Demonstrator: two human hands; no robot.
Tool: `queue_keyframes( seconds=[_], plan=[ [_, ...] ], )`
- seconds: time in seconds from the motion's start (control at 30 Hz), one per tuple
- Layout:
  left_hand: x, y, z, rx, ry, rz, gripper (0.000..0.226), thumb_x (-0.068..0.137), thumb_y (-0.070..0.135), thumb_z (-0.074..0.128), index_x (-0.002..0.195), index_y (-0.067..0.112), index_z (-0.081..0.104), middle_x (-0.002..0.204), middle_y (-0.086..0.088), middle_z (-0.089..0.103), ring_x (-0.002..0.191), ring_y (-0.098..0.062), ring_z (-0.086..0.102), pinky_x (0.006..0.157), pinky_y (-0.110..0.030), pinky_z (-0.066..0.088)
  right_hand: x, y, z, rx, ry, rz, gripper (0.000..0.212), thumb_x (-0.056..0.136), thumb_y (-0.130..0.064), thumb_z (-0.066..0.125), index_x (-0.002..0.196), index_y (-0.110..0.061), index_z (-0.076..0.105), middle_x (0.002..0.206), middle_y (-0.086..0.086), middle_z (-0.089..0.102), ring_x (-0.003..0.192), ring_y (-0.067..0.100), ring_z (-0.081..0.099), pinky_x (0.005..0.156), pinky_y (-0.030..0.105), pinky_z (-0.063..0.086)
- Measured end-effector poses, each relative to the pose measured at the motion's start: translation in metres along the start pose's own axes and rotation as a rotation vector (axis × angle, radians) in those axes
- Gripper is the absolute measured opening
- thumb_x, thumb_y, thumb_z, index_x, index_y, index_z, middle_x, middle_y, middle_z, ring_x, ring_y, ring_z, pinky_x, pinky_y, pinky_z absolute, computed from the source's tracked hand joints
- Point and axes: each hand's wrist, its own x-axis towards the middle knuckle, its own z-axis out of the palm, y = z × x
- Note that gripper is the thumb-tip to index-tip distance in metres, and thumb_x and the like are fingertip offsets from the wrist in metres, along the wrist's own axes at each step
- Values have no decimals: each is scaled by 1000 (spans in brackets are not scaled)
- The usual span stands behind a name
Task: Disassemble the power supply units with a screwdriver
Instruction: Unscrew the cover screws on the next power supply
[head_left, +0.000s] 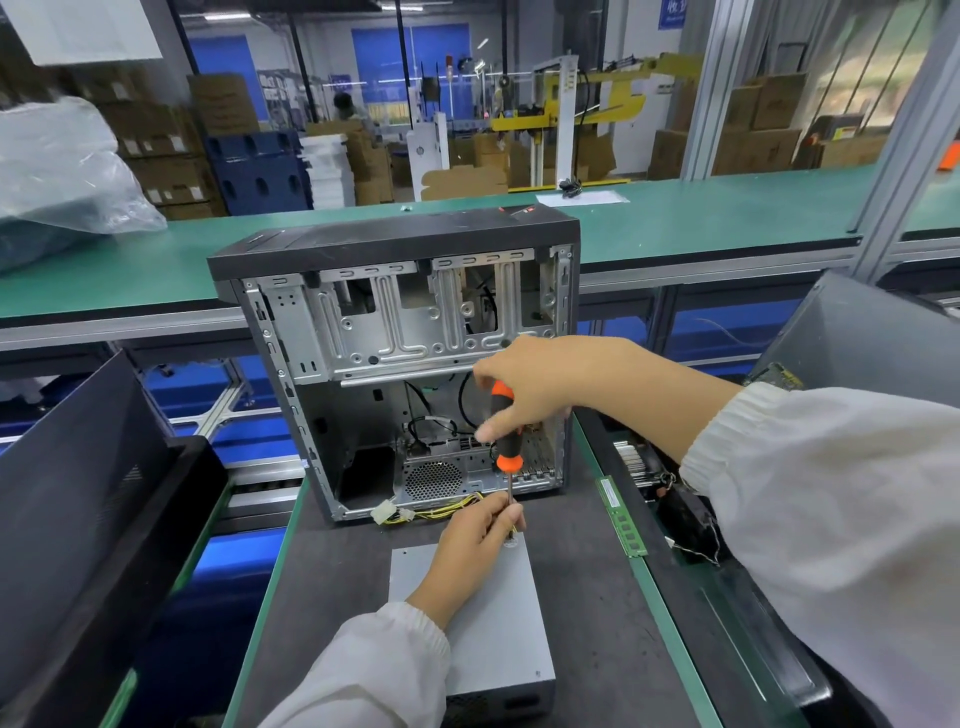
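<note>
While the grey power supply box (488, 623) lies flat on the dark work mat (587, 597), nearest of all, two hands in white sleeves work over its far end. The left hand (470, 545) rests on the box and pinches the thin metal shaft of the screwdriver (505, 431) near its tip. The right hand (540, 389) is higher up and is wrapped tight around the orange and black handle. The screwdriver stands almost straight up, with its tip down at the far right corner of the box. A green memory stick (621, 517) lies to the right, at the mat's edge. Just past the box, yellow wires (441, 509) with a white plug trail out of the open computer case (410, 358). Farther away runs a long green bench (727, 213).
</note>
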Motion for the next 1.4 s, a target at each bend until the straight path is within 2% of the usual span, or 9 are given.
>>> queue_keyframes(
  seconds=[0.17, 0.33, 0.4, 0.63, 0.73, 0.97, 1.13, 1.23, 1.4],
  plan=[
    [-1, 1, -1, 14, -13, 5, 25, 101, 30, 48, 81, 24, 61, 65, 23, 55, 62, 0, 49, 62, -23, 34, 8, -7, 13, -204, 170, 84, 60, 93, -62, 35, 67, -9, 41, 67, 2, 39, 55, 16, 40, 46, 29, 29],
    [-2, 3, -2, -17, -20, -12, 24, 102, 29, 48, 84, 22, 62, 67, 23, 56, 64, -1, 47, 64, -24, 35, 8, -2, 9, 29, -26, -60, 8, 99, -20, 47, 104, -14, 46, 88, 5, 56, 58, 18, 52, 52, 31, 44],
    [-2, 3, -3, -10, -24, -16, 24, 101, 31, 48, 83, 23, 62, 65, 21, 53, 62, -1, 46, 62, -23, 34, 7, 0, 5, 131, -89, -133, 22, 92, -3, 50, 108, -19, 48, 97, 1, 53, 69, 20, 54, 66, 36, 53],
    [0, 3, -3, 12, -33, -14, 24, 101, 29, 49, 81, 24, 61, 68, 17, 56, 67, -2, 50, 69, -27, 39, 2, -5, 8, -61, 74, 47, 65, 87, -70, 39, 95, -8, 54, 71, -1, 45, 54, 14, 49, 47, 28, 36],
    [0, 3, -3, 32, -38, -4, 24, 101, 31, 48, 81, 25, 60, 69, 7, 56, 67, -8, 51, 69, -32, 40, 9, -6, 14, -110, 106, 37, 60, 94, -63, 32, 69, -10, 46, 64, 2, 47, 54, 16, 47, 47, 27, 32],
    [-2, 3, -3, -5, -40, -12, 25, 102, 32, 47, 85, 24, 63, 69, 19, 55, 68, -4, 50, 71, -31, 40, 10, 0, 1, 69, -131, -150, 26, 91, -13, 60, 114, -20, 52, 94, -3, 47, 88, 27, 60, 77, 41, 55],
    [-1, 2, -3, 0, -33, -14, 25, 102, 28, 47, 83, 24, 62, 69, 15, 54, 69, -7, 50, 73, -35, 42, 2, -8, 0, -4, 17, 30, 57, 87, -65, 48, 103, -11, 54, 82, 2, 52, 51, 16, 59, 46, 29, 45],
    [0, 1, -2, 1, -36, -8, 25, 102, 28, 47, 82, 25, 61, 65, 15, 50, 64, -4, 45, 67, -31, 36, 5, -10, 8, -94, 91, 74, 59, 95, -59, 35, 69, -8, 47, 61, 4, 47, 42, 13, 47, 44, 27, 38],
    [0, 0, -2, 1, -39, -2, 25, 102, 31, 47, 84, 23, 63, 65, 18, 52, 63, -3, 46, 66, -28, 36, 13, -6, 2, 22, -116, -58, 15, 95, -16, 51, 109, -12, 56, 97, 7, 58, 71, 24, 60, 63, 34, 52]
  ],
)
